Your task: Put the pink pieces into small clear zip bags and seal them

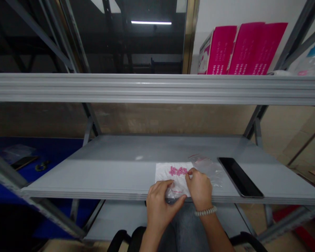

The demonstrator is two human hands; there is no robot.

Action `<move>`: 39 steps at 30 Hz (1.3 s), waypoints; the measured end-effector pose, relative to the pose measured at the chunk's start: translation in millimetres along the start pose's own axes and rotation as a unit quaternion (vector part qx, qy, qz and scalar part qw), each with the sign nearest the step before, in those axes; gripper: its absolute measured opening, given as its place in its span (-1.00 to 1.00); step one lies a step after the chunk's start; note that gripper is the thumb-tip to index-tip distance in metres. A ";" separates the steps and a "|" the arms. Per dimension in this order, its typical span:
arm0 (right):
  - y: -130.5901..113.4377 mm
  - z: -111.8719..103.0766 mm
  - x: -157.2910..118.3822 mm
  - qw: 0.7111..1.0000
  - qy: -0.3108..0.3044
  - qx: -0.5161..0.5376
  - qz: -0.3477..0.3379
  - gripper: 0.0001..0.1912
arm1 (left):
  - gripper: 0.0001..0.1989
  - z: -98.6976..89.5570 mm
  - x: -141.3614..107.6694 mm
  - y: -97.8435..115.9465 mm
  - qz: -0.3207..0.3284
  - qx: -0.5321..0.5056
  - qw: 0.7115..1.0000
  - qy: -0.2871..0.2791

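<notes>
Many small round pink beads (177, 170) lie in a cluster on a white paper sheet (161, 169) near the shelf's front edge. My right hand (201, 187), with a beaded bracelet at the wrist, has thumb and forefinger pinched at the cluster's right end. Whatever is between those fingertips is too small to make out. My left hand (159, 203) curves around a small clear zip bag (177, 191) at the front edge of the paper, thumb in front and fingers behind. The bag's lower part is partly hidden by this hand.
A larger clear plastic bag (210, 169) lies flat beyond my right hand. Right of it rests a black tablet or phone (240, 176) on the grey shelf (94, 168). Above runs an upper shelf beam (147, 88) bearing pink boxes (246, 49). A blue surface (60, 148) lies to the left.
</notes>
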State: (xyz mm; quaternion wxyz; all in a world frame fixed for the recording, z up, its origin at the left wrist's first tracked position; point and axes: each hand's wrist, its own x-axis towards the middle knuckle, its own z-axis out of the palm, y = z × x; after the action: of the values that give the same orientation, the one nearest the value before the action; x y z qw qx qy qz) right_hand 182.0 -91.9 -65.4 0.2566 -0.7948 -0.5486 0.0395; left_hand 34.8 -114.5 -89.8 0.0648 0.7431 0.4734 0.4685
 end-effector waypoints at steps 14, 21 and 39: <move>11.3 -7.2 -2.2 0.986 -0.043 0.139 -0.078 -0.79 | -0.67 2.7 -0.2 -2.5 -0.005 0.001 1.000 -0.005; 1.8 5.5 5.0 0.999 -0.005 0.043 -0.025 -0.79 | -0.66 1.5 -0.7 -1.7 -0.006 0.004 1.000 -0.005; 14.7 -4.7 -1.2 0.948 -0.087 0.272 -0.144 -0.80 | -0.67 3.0 0.1 -2.5 -0.003 0.002 1.000 -0.007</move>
State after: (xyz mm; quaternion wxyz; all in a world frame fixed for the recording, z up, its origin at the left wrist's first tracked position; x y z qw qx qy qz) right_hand 195.7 -98.6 -68.3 0.4166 -0.6013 -0.6457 0.2191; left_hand 35.5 -112.0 -92.7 0.0686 0.7449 0.4762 0.4622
